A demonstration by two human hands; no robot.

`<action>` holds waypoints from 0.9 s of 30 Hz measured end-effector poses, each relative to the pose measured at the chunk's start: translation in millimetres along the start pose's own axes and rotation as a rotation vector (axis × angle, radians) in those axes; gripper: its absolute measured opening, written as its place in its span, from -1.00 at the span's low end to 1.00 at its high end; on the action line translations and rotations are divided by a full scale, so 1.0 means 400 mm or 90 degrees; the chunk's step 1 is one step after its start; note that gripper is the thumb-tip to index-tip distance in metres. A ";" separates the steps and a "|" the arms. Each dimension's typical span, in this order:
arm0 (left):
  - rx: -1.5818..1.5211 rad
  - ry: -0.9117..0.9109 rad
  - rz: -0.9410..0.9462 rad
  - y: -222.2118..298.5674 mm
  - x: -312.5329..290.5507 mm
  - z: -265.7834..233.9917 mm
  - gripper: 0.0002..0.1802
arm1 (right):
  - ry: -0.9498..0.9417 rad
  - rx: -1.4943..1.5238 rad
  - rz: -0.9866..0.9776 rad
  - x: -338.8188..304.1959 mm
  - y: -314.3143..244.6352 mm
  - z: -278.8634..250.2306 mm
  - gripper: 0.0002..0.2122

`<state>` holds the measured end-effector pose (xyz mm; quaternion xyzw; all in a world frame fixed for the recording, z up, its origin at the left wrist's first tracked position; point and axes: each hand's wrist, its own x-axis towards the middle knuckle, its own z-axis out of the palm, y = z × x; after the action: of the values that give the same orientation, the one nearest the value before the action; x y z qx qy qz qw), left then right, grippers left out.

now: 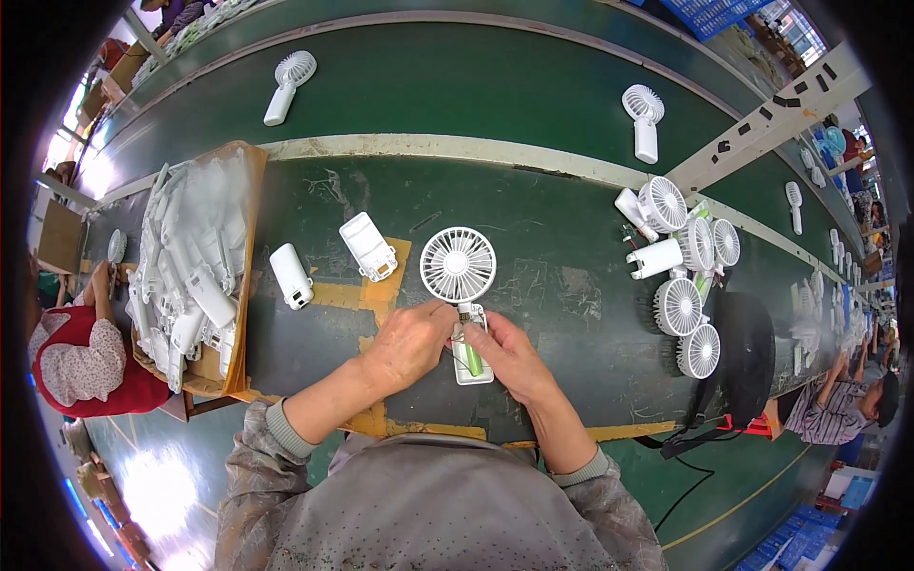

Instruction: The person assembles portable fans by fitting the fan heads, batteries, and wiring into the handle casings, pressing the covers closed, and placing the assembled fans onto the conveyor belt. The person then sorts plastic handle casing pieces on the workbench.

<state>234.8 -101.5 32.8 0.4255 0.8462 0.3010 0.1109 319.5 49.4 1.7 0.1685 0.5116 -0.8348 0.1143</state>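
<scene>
A white handheld fan (pixel 458 265) lies in front of me with its round grille head pointing away. Its handle is uncovered, and a green cylindrical battery and small parts show inside. My left hand (pixel 411 348) has its fingers closed at the left of the handle's top, just under the fan head; its fingertips are partly hidden. My right hand (pixel 515 357) grips the handle from the right, thumb across its open side. Ahead and to the left lie two white handle covers, one upright-angled (pixel 367 246) and one nearer the box (pixel 290 276).
A cardboard box (pixel 255 205) full of white plastic covers stands at left. Several fans (pixel 678 306) are piled at right beside a black chair back (pixel 745 352). Beyond a pale rail, a green conveyor belt (pixel 457 86) carries spaced fans. Other people work at both sides.
</scene>
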 end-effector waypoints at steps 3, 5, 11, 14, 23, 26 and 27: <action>-0.068 0.007 -0.018 -0.014 -0.009 -0.001 -0.95 | 0.076 -0.009 0.060 0.017 0.003 0.006 -0.76; -0.165 0.050 -0.006 -0.025 -0.020 -0.004 -0.89 | 0.076 0.016 0.057 0.016 -0.004 0.007 -0.76; 0.000 0.186 0.194 -0.035 -0.053 0.016 -0.84 | 0.061 0.071 0.066 0.019 0.007 -0.006 -0.79; 0.020 0.205 0.197 -0.020 -0.051 0.022 -0.85 | 0.074 0.077 0.041 0.018 0.017 -0.002 -0.78; -0.017 0.280 -0.029 0.053 -0.061 0.073 -0.85 | 0.159 0.163 -0.029 0.036 0.041 0.054 -0.77; -0.051 0.222 -0.074 0.051 -0.073 0.061 -0.80 | 0.162 0.157 -0.037 0.036 0.039 0.061 -0.79; -0.074 0.211 -0.070 0.054 -0.074 0.053 -0.78 | 0.169 0.152 -0.041 0.032 0.035 0.060 -0.81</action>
<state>276.4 -106.1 27.0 0.3163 0.8560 0.4089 0.0106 308.9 21.4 -4.8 0.2730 0.4248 -0.8631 -0.0020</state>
